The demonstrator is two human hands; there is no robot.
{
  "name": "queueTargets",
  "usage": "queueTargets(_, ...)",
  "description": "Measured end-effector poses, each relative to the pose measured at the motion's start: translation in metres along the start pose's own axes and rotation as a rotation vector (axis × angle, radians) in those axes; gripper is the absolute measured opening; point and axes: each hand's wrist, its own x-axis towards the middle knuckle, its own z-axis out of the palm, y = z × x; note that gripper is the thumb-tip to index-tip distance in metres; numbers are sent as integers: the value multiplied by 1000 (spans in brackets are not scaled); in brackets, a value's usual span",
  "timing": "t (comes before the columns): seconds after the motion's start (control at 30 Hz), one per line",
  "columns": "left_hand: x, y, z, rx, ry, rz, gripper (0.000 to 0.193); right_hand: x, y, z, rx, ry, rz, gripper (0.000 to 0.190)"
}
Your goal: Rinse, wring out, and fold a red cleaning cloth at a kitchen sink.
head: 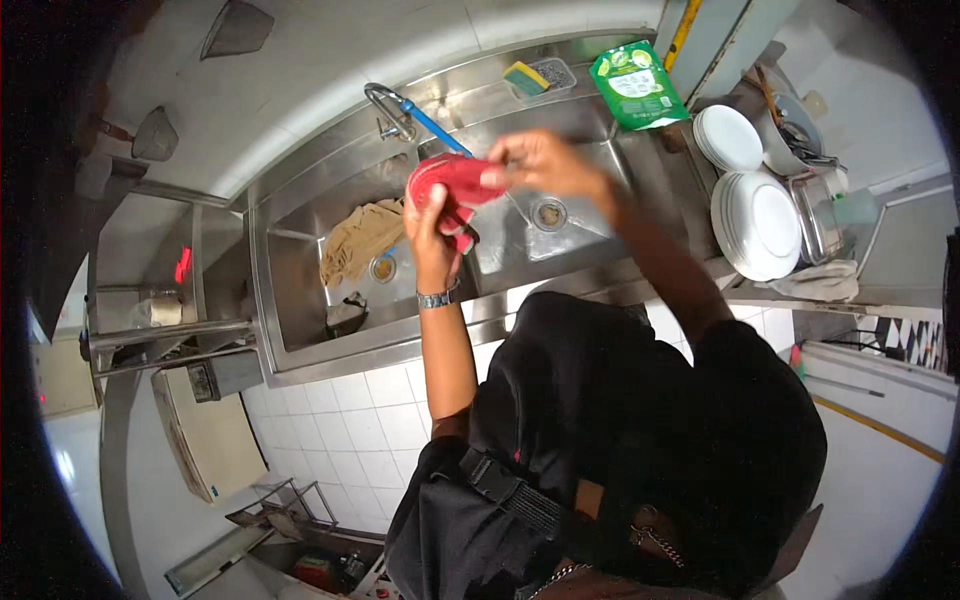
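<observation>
A folded red cloth [454,178] is held up above the stainless steel double sink [495,259]. My left hand [429,236], with a metal watch band on the wrist, grips the cloth from below, thumb across its front. At the cloth's right end is my right hand [544,165], blurred, its fingertips pinching the fabric. Behind the cloth, a blue hose [439,133] runs from the curved metal faucet [386,101]; its lower end is hidden. The right basin's drain [549,215] lies below my right hand.
A tan cloth [364,236] lies in the left basin. A yellow-green sponge [526,78] sits in a clear tray behind the sink, beside a green pouch [639,86]. Stacked white plates [756,225] and a utensil-filled tub [791,131] stand at right. Open shelves [172,330] flank the left.
</observation>
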Motion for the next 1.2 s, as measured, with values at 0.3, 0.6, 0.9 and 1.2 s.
queueTargets(0.3, 3, -55, -10, -410, -178, -191, 12, -62, 70, 28, 162, 443, 158, 24)
queueTargets(0.6, 97, -206, -74, -110, 221, -564, 7, -110, 113, 35, 720, 634, 864, 48)
queueTargets(0.9, 194, -304, -143, -486, -358, -681, 16, -258, 146, -10, 757, 710, 506, 51)
queueTargets(1.2, 179, -317, -120, -208, 50, -577, 13, -263, 131, 4, 938, 975, 844, 39)
